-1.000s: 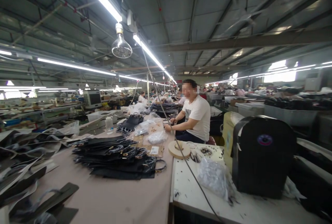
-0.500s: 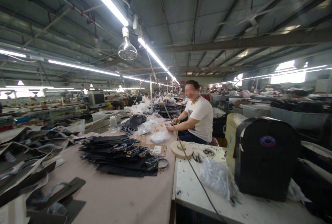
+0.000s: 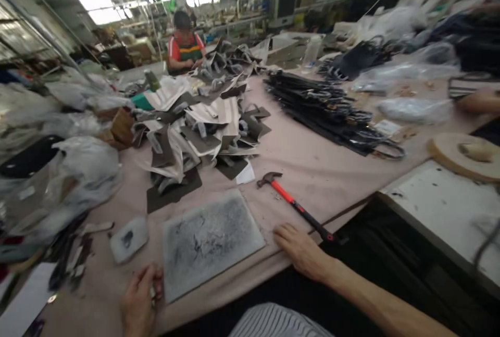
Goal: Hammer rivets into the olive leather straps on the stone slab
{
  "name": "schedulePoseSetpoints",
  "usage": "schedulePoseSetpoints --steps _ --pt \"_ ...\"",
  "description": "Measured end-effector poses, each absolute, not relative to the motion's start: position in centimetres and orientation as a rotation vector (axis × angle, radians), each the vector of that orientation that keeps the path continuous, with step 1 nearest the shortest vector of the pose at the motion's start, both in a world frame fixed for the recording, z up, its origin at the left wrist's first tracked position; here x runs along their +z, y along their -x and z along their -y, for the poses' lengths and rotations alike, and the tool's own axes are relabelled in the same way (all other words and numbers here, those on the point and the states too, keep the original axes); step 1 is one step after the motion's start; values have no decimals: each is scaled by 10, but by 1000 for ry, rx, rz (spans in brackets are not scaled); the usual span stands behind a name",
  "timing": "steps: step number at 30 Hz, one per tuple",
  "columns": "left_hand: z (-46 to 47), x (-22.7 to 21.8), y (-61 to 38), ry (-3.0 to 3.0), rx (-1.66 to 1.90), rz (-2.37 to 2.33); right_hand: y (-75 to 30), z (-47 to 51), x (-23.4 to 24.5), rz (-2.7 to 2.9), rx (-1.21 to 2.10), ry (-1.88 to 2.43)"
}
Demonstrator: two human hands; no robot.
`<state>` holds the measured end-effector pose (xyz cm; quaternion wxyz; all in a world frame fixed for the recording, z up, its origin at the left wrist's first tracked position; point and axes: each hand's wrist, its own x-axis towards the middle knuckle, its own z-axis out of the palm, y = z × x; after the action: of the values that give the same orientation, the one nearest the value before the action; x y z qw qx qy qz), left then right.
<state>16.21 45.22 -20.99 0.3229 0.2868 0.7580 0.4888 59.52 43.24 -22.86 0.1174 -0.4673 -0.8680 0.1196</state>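
My left hand (image 3: pixel 139 303) rests at the near edge of the table, left of a grey scuffed work slab (image 3: pixel 211 238), with its fingers curled on something small I cannot make out. My right hand (image 3: pixel 300 249) lies flat on the table edge to the right of the slab, fingers stretched out and holding nothing. A hammer (image 3: pixel 297 206) with a red and black handle lies just beyond my right hand, its head pointing away from me. A small grey block (image 3: pixel 128 233) sits left of the slab.
A heap of grey and cream leather pieces (image 3: pixel 203 123) covers the table's middle. A stack of black straps with buckles (image 3: pixel 332 110) lies to the right. Plastic bags (image 3: pixel 78 170) crowd the left. A person in a red and green top (image 3: pixel 184 48) sits far across. A round wooden disc (image 3: pixel 464 155) sits right.
The view has swung down and left from the hall and the seated co-worker to the table right in front of me. Both my hands, the slab and the hammer have come into view.
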Motion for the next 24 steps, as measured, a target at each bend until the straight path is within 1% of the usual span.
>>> schedulePoseSetpoints --steps 4,7,10,14,19,22,24 --pt "-443 -227 -149 -551 1370 -1858 -639 -418 -199 2496 303 1526" --pt "-450 -233 -153 -558 1419 -1848 -631 -436 -189 2348 251 1590" --pt "-450 -235 -152 -583 1381 -1877 -601 -478 -200 2236 235 1611" --pt "-444 -237 -146 -709 1234 -1979 -583 -525 -214 2093 134 1795" --pt "-448 -224 -148 -1037 937 -2213 -604 -530 -213 1965 51 1929" --pt "-454 -214 -154 -1203 863 -2229 -593 -522 -216 1959 67 1836" --pt "-457 -211 -159 -1221 873 -2220 -569 -517 -222 1959 193 1708"
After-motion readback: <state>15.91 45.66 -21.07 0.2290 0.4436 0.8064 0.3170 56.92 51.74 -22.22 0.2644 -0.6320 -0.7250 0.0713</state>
